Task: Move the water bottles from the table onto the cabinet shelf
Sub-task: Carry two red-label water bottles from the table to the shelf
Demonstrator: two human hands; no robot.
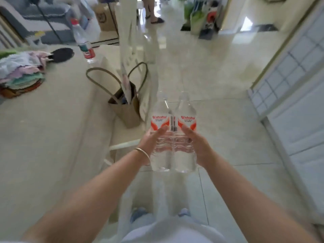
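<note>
I am standing on a pale tiled floor, looking down at my own two arms stretched out in front of me. Between my hands I carry two clear water bottles side by side, upright, touching each other, in mid-air above the floor. My left hand wraps the outer side of the left bottle, fingers curled round its body just under the red and white label. My right hand does the same on the right bottle. A thin bangle sits on my left wrist. To my left is the table, and one more bottle stands upright at its far edge, not yet moved. A pile of folded cloths lies on the table too. A bag with long handles sits on a chair beside the table, close to my bottles. A white panelled door runs along my right. I cannot see a shelf from here. The picture is blurred. The risks, as I judge them: the smooth bottles may slip since each is held from one side only, or a bottle could clip the bag handles as I turn.
</note>
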